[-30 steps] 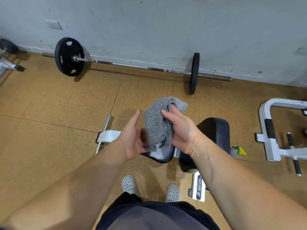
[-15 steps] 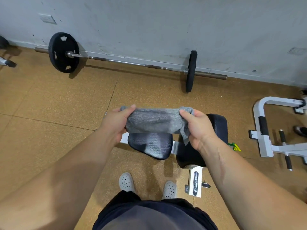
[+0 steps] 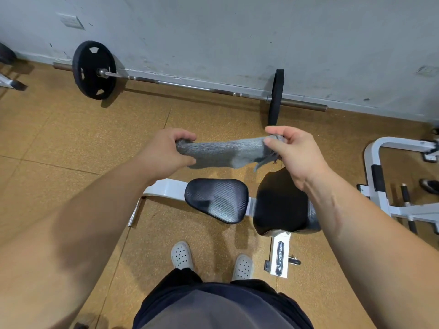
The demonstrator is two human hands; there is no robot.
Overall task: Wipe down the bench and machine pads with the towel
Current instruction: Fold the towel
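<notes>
I am gripping the towel (image 3: 222, 151) taut between left hand (image 3: 166, 150) and right hand (image 3: 293, 150), above the seat pad (image 3: 217, 200); I am aiming to lower it flat and press evenly.

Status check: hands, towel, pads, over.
Left hand and right hand both grip the grey towel, stretched between them. Towel held up, not on the textured pad or smooth pad. Nothing seen lying on either pad.
</notes>
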